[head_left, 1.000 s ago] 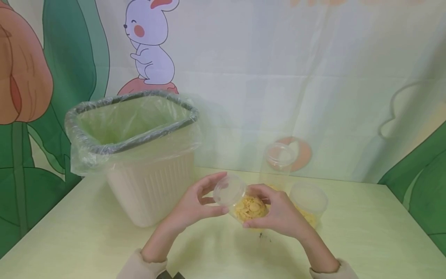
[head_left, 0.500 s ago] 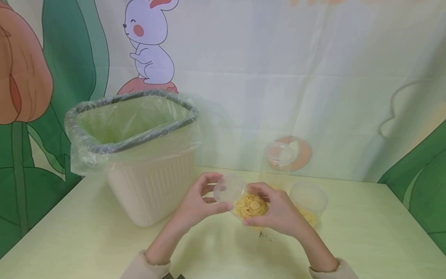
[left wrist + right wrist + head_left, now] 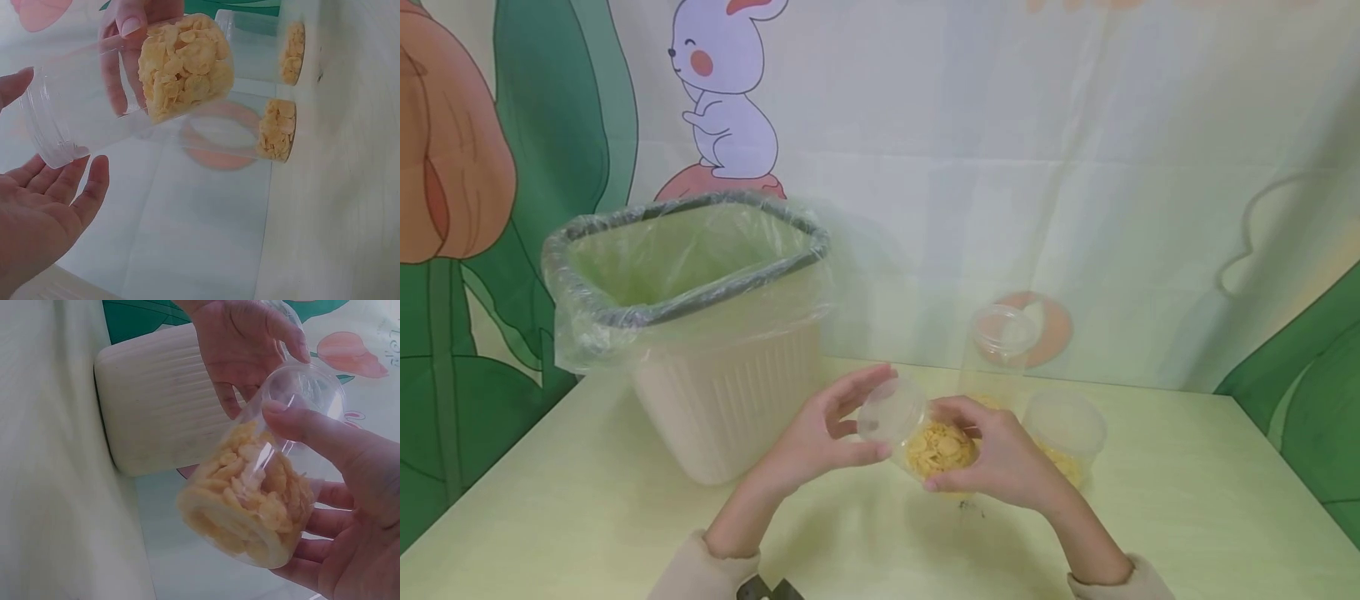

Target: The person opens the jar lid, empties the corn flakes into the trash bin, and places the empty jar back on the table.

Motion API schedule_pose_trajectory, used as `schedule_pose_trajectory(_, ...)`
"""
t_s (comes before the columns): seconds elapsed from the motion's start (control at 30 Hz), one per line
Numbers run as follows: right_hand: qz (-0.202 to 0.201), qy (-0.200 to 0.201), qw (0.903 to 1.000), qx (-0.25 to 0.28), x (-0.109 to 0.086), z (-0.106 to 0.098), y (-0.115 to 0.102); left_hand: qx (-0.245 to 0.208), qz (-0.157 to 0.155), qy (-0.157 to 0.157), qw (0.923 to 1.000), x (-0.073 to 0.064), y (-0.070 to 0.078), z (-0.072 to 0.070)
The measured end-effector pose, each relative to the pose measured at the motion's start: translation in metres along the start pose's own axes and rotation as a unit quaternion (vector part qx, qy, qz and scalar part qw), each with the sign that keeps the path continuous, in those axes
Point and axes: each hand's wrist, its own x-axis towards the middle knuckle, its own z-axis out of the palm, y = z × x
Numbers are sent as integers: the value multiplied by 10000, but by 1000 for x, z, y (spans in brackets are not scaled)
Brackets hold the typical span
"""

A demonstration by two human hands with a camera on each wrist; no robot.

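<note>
In the head view, my right hand (image 3: 1003, 454) holds a clear plastic jar tilted over, its mouth end to the left. Yellow flakes (image 3: 256, 487) like cornflakes are heaped in the jar's bottom. At that mouth end is a clear lid (image 3: 50, 119), and my left hand (image 3: 827, 429) spans it, thumb on one side and fingertips on the other. Behind the right hand stand two more clear containers with flakes: a tall jar (image 3: 992, 362) at the back and a shorter jar (image 3: 1067, 425) to the right.
A cream ribbed bin (image 3: 730, 400) with a clear bag over its dark rim stands left of the hands. Small dark specks (image 3: 967, 507) lie on the pale table (image 3: 1195, 500) in front. A printed cloth (image 3: 910, 217) hangs behind.
The left thumb and fingers shift around the lid, drawing in half a second ago and spreading apart again now. The right hand and the jar stay nearly in place.
</note>
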Motion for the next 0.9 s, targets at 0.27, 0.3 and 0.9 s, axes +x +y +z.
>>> schedule_pose_trajectory(0.27, -83, 8, 9999, -94, 0, 0, 1, 224, -143, 145, 9995, 0, 1, 2)
schedule_pose_trajectory(0.3, -80, 21, 9999, -96, 0, 0, 1, 261, -197, 218, 9992, 0, 0, 2)
schedule_pose_trajectory(0.9, 40, 77, 9999, -138, -1, 0, -1, 395, -279, 349, 9982, 0, 1, 5)
